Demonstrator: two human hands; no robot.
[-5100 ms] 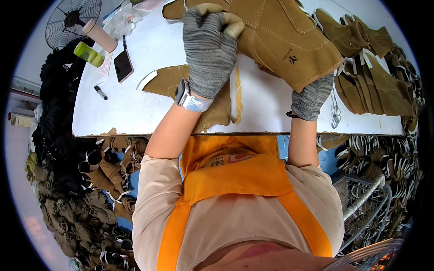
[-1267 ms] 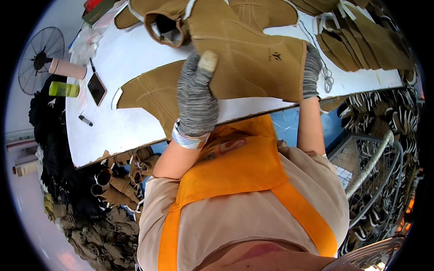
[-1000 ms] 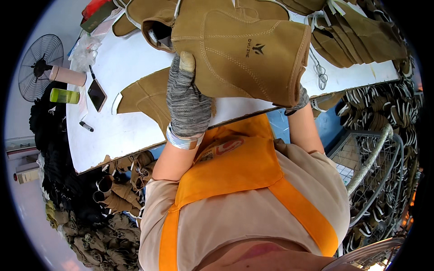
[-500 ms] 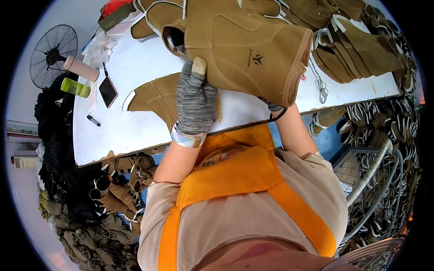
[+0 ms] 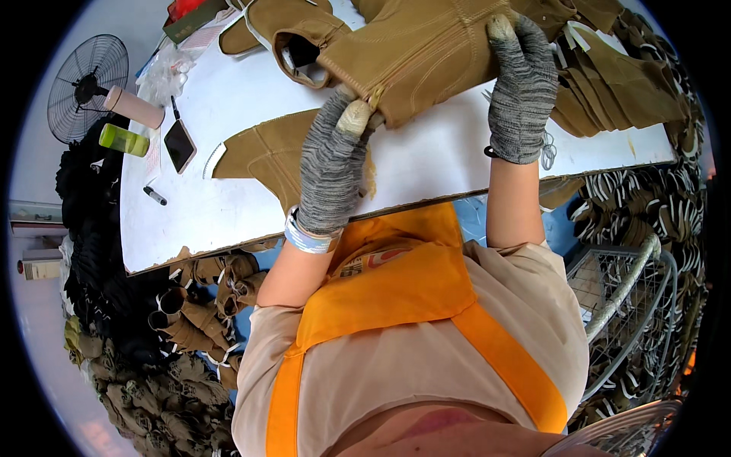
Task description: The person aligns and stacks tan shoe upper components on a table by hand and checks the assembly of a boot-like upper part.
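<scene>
Both of my hands wear grey knit gloves with pale fingertips. A tan boot upper point(image 5: 426, 61) is held over the table, with a zipper point(image 5: 407, 65) along the side that faces me. My left hand point(image 5: 333, 164) pinches the corner of its top edge, right by the brass-coloured zipper pull point(image 5: 375, 96). At the other end, my right hand point(image 5: 521, 95) grips the upper with the thumb on top; its other fingers are partly hidden. Left of my left wrist lies a flat tan leather piece point(image 5: 263, 156) with a white edge.
More tan uppers point(image 5: 301, 34) lie at the table's far side, and a stack of them point(image 5: 609, 95) is at the right. A phone point(image 5: 180, 147), a marker point(image 5: 154, 196), a green-lidded jar point(image 5: 124, 140) and a pink cup point(image 5: 135, 107) sit left. A wire cart point(image 5: 620, 297) stands right.
The boot upper has been turned round, so its top edge now points left and the zipper side shows. My right hand came out from beneath it to its right end.
</scene>
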